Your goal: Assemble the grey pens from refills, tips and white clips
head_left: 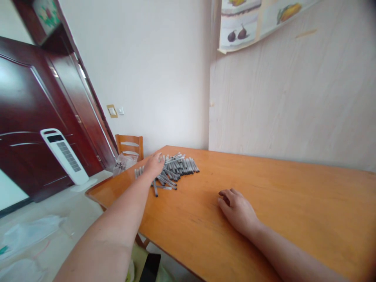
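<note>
A heap of several grey and black pens [179, 167] lies near the far left corner of an orange wooden table [293, 203]. My left hand [154, 164] is stretched out onto the left side of the heap, fingers extended and lying over the pens. Whether it grips any pen is hidden under the hand. My right hand [236, 209] rests on the tabletop nearer to me, to the right of the heap and apart from it. Its fingers are curled loosely under, and nothing shows in them.
A wooden chair [131, 145] with a plastic bag [123, 162] stands past the table's left end. A white tower fan [66, 156] stands on the floor by a dark red door [26, 129]. Walls close off the far side, with fruit posters [243, 23] above.
</note>
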`<state>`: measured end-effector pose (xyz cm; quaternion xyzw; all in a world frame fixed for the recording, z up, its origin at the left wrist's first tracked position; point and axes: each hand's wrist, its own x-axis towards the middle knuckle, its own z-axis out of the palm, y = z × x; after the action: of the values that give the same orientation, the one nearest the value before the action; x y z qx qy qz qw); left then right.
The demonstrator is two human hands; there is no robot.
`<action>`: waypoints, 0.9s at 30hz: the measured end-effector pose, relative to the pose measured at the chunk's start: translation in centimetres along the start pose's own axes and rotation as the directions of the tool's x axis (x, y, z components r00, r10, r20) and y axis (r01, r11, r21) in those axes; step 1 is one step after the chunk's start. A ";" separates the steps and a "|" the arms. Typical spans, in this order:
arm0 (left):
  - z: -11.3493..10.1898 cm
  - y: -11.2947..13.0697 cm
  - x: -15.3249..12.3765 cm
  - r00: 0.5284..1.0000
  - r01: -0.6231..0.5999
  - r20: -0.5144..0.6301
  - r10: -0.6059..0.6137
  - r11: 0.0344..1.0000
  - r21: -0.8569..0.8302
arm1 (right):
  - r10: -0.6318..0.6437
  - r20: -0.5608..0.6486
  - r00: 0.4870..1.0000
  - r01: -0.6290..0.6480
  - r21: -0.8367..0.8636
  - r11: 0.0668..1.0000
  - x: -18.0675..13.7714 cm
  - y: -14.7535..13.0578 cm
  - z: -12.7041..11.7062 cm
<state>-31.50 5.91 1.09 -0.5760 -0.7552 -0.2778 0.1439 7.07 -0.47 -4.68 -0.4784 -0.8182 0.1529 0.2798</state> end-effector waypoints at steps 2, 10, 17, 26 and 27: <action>0.7 0.9 1.0 0.992 -0.078 0.098 0.073 0.996 0.038 | 0.002 0.005 1.000 -0.002 0.007 1.000 0.0 -0.1 -0.1; 3.5 2.1 3.9 0.930 -0.228 0.315 0.188 0.969 0.092 | 0.004 0.003 1.000 -0.004 0.039 0.999 -0.2 -0.1 0.0; 4.8 2.1 5.4 0.889 -0.265 0.417 0.192 0.956 0.124 | 0.016 0.001 1.000 -0.016 0.066 0.998 -0.3 0.0 0.0; 5.6 1.7 6.5 0.877 -0.280 0.436 0.202 0.952 0.120 | 0.029 0.031 0.999 -0.031 0.070 0.997 -0.3 0.0 -0.1; 5.6 1.7 6.6 0.878 -0.281 0.433 0.204 0.952 0.123 | 0.029 0.035 0.999 -0.032 0.071 0.997 -0.3 0.1 -0.1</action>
<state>-31.28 14.71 0.58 -0.6965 -0.7122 -0.0584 0.0657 7.28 -0.73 -4.77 -0.4778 -0.8095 0.1945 0.2803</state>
